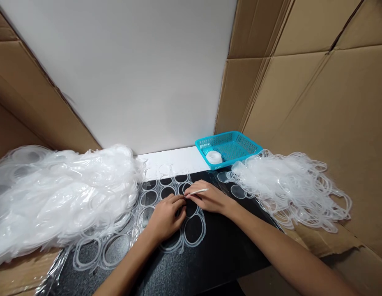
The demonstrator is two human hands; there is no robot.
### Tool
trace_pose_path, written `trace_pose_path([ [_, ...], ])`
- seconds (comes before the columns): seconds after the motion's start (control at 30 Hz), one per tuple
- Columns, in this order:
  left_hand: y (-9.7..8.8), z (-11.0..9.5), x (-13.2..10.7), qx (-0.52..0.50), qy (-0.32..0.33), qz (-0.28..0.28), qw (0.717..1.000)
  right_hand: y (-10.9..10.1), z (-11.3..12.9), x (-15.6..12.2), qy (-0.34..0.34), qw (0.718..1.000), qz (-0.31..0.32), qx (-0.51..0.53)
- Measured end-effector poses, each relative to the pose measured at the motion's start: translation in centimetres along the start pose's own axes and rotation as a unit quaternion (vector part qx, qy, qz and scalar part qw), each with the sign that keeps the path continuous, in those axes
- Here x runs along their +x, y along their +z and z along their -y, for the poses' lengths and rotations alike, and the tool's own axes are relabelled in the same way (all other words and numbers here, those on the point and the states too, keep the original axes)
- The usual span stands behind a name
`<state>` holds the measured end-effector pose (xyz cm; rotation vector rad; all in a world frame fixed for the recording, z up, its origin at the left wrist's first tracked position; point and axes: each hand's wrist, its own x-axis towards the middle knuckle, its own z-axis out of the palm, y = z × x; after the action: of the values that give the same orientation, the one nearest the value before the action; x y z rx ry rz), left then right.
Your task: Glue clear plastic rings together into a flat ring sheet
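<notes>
A translucent sheet of joined plastic rings [195, 245] lies on the black work surface, partly covered by my hands. My left hand [166, 217] rests over its middle, fingers curled and closed on the sheet; the fingertips are partly hidden. Beside it, my right hand [209, 197] grips a thin white stick-like tool [199, 191]. The tool's back end points right, and its working tip is hard to make out between the fingers. The fingertips of both hands nearly meet at the rings.
On the left rises a big heap of translucent ring sheets [64, 197]. A looser pile of ring scraps [289, 185] lies on the right. Behind stands a turquoise basket [237, 133] holding a small stack of white rings [214, 157]. Cardboard walls [317, 107] and a white panel [141, 74] enclose the surface.
</notes>
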<state>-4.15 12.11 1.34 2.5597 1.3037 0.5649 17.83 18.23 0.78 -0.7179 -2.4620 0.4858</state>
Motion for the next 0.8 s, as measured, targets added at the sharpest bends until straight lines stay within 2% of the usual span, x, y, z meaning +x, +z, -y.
trace_pose_path([
  [0.13,0.0,0.0,0.0,-0.064,-0.038,-0.012,0.997,0.4,0.0,-0.1,-0.035,0.998,0.001,-0.042],
  [0.33,-0.4,0.4,0.1,-0.123,-0.034,-0.017,0.992,1.4,0.4,0.0,-0.048,0.995,0.016,-0.088],
  [0.53,-0.5,0.5,0.1,-0.142,-0.030,-0.013,0.989,2.1,0.5,0.6,0.008,0.996,-0.005,-0.090],
  [0.7,-0.3,0.7,0.0,-0.168,-0.035,-0.030,0.985,1.0,-1.2,1.1,0.104,0.992,-0.071,0.015],
  [0.8,-0.4,0.9,0.0,-0.178,-0.045,-0.033,0.982,0.6,-1.9,1.5,0.111,0.989,-0.083,0.055],
])
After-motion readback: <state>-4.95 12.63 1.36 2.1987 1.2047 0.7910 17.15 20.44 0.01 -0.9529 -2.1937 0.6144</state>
